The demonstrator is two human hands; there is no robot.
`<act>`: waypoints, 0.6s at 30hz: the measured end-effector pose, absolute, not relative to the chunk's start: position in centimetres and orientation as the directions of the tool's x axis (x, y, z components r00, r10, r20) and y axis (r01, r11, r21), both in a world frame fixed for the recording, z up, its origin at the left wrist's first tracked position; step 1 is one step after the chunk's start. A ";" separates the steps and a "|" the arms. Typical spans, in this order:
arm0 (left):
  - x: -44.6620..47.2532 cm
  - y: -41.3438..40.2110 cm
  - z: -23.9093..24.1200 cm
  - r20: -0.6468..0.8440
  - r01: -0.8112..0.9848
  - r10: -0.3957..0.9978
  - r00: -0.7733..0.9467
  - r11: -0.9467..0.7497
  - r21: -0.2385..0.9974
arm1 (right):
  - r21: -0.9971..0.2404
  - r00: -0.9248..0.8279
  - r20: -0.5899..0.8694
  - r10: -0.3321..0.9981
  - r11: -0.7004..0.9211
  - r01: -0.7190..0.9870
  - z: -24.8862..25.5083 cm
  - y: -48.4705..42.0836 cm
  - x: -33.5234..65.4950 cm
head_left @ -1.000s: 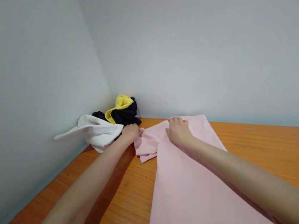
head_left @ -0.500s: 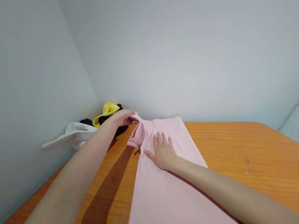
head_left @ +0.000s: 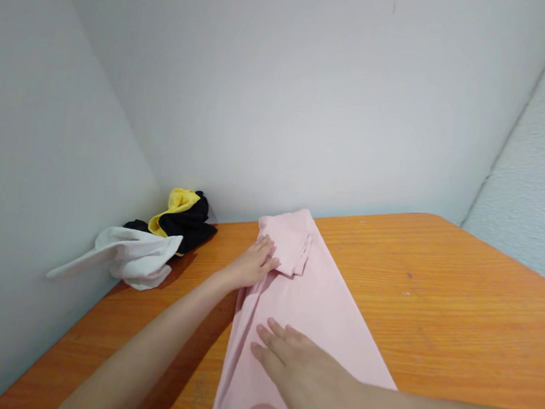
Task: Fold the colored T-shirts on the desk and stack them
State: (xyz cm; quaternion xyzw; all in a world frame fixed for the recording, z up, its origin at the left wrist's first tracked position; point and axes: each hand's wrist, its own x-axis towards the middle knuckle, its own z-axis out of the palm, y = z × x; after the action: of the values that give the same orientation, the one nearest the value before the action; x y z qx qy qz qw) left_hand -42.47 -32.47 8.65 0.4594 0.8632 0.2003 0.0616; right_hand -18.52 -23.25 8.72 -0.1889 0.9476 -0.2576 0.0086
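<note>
A pink short-sleeved garment point(head_left: 325, 302), long and narrow, lies folded on the wooden table, running from the far edge toward me. Its sleeve point(head_left: 291, 249) is turned inward and rests flat on the body near the top. My left hand point(head_left: 253, 265) lies on the left folded edge beside that sleeve, fingers stretched out. Closer to me, my right hand point(head_left: 311, 380) is spread over the lower body of the garment, palm down; whether it presses the cloth I cannot tell. The garment's near end runs out of view.
On the left of the table point(head_left: 438, 302), against the wall, lie a crumpled white cloth point(head_left: 138, 258) and a bunched black and yellow cloth point(head_left: 187, 218). Pale walls point(head_left: 315, 91) border the far and left sides.
The sleeve my left hand held out to the left is now folded over onto the body. My right hand has moved back toward me along the garment.
</note>
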 end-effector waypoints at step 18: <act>-41.2 -36.5 7.8 0.212 0.670 0.636 -0.742 0.696 0.257 | 0.001 -0.868 0.428 -0.253 0.960 -0.279 8.8 -15.8 -32.7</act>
State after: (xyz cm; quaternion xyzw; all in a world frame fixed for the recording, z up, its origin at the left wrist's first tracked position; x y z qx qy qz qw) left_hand -41.16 -36.52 7.80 0.3550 0.9194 0.1606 -0.0535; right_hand -32.73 -15.85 8.81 -0.1378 0.9659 -0.0302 -0.2170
